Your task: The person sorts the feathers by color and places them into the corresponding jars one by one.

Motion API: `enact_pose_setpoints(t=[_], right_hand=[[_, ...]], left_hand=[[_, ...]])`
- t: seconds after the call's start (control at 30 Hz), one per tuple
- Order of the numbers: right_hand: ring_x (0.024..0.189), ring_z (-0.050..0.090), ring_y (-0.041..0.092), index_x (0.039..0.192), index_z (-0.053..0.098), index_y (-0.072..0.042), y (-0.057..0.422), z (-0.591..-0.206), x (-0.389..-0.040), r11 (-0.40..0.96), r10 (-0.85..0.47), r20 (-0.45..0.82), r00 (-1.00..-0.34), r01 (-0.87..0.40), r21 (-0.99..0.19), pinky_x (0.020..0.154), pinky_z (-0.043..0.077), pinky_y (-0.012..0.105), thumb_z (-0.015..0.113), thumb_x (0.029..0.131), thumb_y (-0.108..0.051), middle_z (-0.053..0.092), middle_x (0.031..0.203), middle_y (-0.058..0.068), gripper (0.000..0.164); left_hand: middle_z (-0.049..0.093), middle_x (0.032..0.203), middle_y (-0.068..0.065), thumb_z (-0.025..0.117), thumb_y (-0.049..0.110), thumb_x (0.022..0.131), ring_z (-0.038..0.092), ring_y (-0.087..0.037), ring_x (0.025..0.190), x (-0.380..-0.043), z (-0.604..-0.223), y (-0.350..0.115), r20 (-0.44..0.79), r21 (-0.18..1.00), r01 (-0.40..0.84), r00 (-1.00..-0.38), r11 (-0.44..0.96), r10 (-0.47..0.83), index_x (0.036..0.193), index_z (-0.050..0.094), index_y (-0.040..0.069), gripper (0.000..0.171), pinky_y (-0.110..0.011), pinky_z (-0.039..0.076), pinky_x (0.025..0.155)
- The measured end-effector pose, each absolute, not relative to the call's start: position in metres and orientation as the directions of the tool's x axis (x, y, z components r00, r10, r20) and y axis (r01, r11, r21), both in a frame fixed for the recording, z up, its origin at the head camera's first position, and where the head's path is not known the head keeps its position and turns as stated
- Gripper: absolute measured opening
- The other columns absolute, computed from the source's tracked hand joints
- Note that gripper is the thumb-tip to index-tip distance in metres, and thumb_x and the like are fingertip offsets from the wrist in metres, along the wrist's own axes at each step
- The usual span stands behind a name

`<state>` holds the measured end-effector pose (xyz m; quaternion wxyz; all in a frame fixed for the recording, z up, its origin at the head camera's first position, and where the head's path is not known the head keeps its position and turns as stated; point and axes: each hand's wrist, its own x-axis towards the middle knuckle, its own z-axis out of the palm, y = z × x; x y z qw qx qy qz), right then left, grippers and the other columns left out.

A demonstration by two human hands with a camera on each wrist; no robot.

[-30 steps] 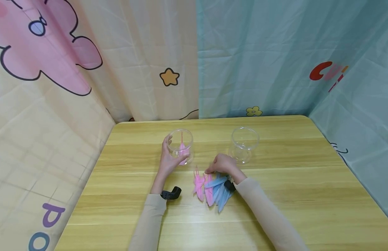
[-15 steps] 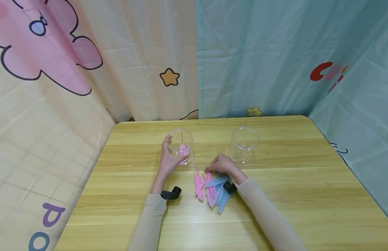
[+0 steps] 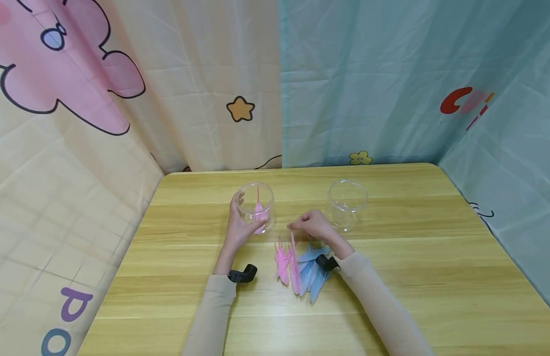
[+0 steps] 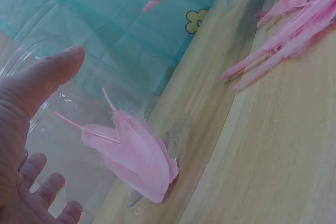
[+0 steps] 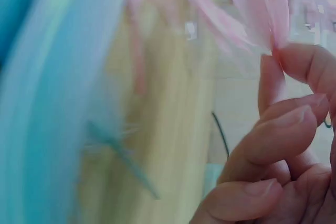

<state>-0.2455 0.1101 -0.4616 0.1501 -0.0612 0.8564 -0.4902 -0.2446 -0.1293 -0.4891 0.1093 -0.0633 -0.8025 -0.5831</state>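
My left hand (image 3: 240,228) grips a clear glass cup (image 3: 269,199) from the left, thumb on the near side and fingers round the far side. Pink feathers (image 4: 137,153) stand in this cup, quills up. Between thumb and index finger my right hand (image 3: 317,225) pinches the quill of a pink feather (image 5: 265,9). In the head view its vane hangs down over the pile. Other pink feathers (image 3: 281,262) lie on the table below, and blue feathers (image 3: 317,279) are beside them, partly hidden under the right wrist.
A second clear glass cup (image 3: 347,200) stands behind the right hand, with no feather seen inside. The wooden table (image 3: 435,237) has printed curtains (image 3: 204,99) along its back and sides. Each wrist wears a black camera (image 3: 243,274).
My right hand has drawn a pink feather up and slightly away from the pile by its quill. The blue feathers have shifted a little. The left hand stays on the cup.
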Motion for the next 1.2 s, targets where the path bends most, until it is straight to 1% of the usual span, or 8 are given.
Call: enact_pose_setpoints(t=[0.17, 0.33, 0.47, 0.6, 0.77, 0.97, 1.13, 1.2], right_hand=[[0.046, 0.034, 0.013, 0.078, 0.068, 0.003, 0.107, -0.445, -0.249, 0.417, -0.22, -0.122, -0.968, 0.02, -0.908, 0.047, 0.027, 0.026, 0.075, 0.081, -0.035, 0.035, 0.049, -0.004, 0.038], [0.047, 0.036, 0.013, 0.076, 0.071, -0.007, 0.1, -0.425, -0.253, 0.274, -0.158, -0.012, -0.987, -0.032, -0.961, 0.05, 0.031, 0.028, 0.075, 0.081, -0.037, 0.038, 0.05, -0.004, 0.031], [0.049, 0.037, 0.013, 0.082, 0.072, -0.007, 0.088, -0.409, -0.257, 0.18, -0.073, 0.075, -0.994, -0.087, -0.98, 0.049, 0.032, 0.027, 0.075, 0.08, -0.04, 0.044, 0.056, -0.003, 0.033], [0.047, 0.036, 0.01, 0.085, 0.071, -0.006, 0.075, -0.397, -0.261, 0.045, 0.024, 0.156, -0.987, -0.155, -0.987, 0.045, 0.031, 0.023, 0.075, 0.082, -0.035, 0.048, 0.059, -0.004, 0.029], [0.045, 0.035, 0.007, 0.082, 0.069, -0.004, 0.06, -0.394, -0.268, -0.073, 0.161, 0.26, -0.952, -0.274, -0.959, 0.042, 0.029, 0.02, 0.074, 0.083, -0.028, 0.046, 0.058, -0.004, 0.025], [0.049, 0.035, 0.007, 0.081, 0.069, 0.002, 0.046, -0.406, -0.277, 0.014, 0.236, 0.387, -0.891, -0.395, -0.918, 0.045, 0.027, 0.02, 0.074, 0.084, -0.024, 0.045, 0.057, -0.002, 0.026], [0.048, 0.036, 0.011, 0.082, 0.072, -0.007, 0.042, -0.418, -0.275, 0.199, 0.155, 0.387, -0.909, -0.355, -0.913, 0.046, 0.029, 0.023, 0.074, 0.084, -0.029, 0.047, 0.058, -0.001, 0.023], [0.049, 0.038, 0.012, 0.083, 0.072, -0.01, 0.042, -0.422, -0.273, 0.276, 0.11, 0.37, -0.922, -0.33, -0.903, 0.048, 0.031, 0.025, 0.073, 0.084, -0.033, 0.049, 0.059, -0.001, 0.023]], left_hand=[[0.024, 0.15, -0.009, 0.087, 0.022, 0.068, 0.022, -0.029, 0.137, -0.245, -0.489, -0.13, 0.243, 0.923, 0.225, -0.97, 0.311, -0.021, 0.15, 0.016, 0.026, 0.109, -0.062, 0.023, 0.103], [0.024, 0.151, -0.006, 0.088, 0.023, 0.067, 0.022, -0.027, 0.137, -0.245, -0.489, -0.13, 0.236, 0.926, 0.216, -0.972, 0.311, -0.026, 0.15, 0.016, 0.026, 0.11, -0.06, 0.023, 0.103], [0.024, 0.151, -0.006, 0.087, 0.021, 0.068, 0.022, -0.028, 0.137, -0.245, -0.489, -0.131, 0.247, 0.924, 0.229, -0.969, 0.307, -0.022, 0.15, 0.016, 0.024, 0.109, -0.06, 0.023, 0.103], [0.024, 0.15, -0.006, 0.085, 0.017, 0.069, 0.023, -0.029, 0.136, -0.245, -0.489, -0.131, 0.256, 0.923, 0.24, -0.966, 0.301, -0.016, 0.149, 0.017, 0.023, 0.106, -0.061, 0.025, 0.102], [0.025, 0.15, -0.007, 0.087, 0.022, 0.067, 0.023, -0.029, 0.136, -0.245, -0.49, -0.13, 0.257, 0.926, 0.238, -0.966, 0.294, -0.026, 0.149, 0.018, 0.024, 0.107, -0.061, 0.024, 0.102], [0.026, 0.149, -0.012, 0.087, 0.022, 0.069, 0.023, -0.03, 0.136, -0.241, -0.481, -0.128, 0.248, 0.927, 0.23, -0.968, 0.296, -0.024, 0.15, 0.017, 0.021, 0.107, -0.058, 0.024, 0.104], [0.024, 0.148, -0.022, 0.084, 0.013, 0.071, 0.022, -0.04, 0.135, -0.232, -0.466, -0.125, 0.283, 0.922, 0.271, -0.959, 0.275, -0.001, 0.149, 0.017, 0.007, 0.102, -0.062, 0.023, 0.102], [0.024, 0.148, -0.021, 0.084, 0.015, 0.072, 0.022, -0.038, 0.136, -0.234, -0.469, -0.126, 0.285, 0.92, 0.272, -0.959, 0.284, -0.003, 0.149, 0.017, 0.009, 0.103, -0.06, 0.025, 0.103]])
